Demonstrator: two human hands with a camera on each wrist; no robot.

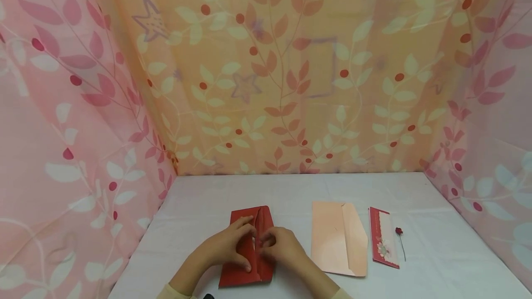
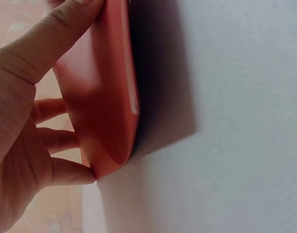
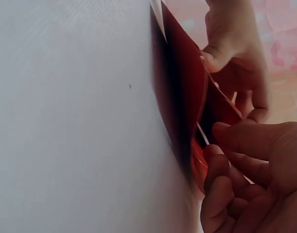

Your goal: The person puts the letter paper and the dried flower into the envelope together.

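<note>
Red envelope (image 1: 246, 249) is sitting lower centre of the head view, left hand (image 1: 227, 243) gripping its edges between thumb and fingers, bowing it. Right hand (image 1: 284, 246) is working at the mouth, fingers curling; can't tell what it's pinching, maybe a pale sliver. Step in hand is probably opening the envelope up; next move is likely calling for keeping the mouth spread.

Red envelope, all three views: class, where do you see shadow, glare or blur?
Left wrist: a dark shadow beside the red envelope, on the table; right wrist: the envelope's inside mostly lost in darkness, the curtain behind soft and out of focus; head: soft light, no strong glare on the peach envelope.
</note>
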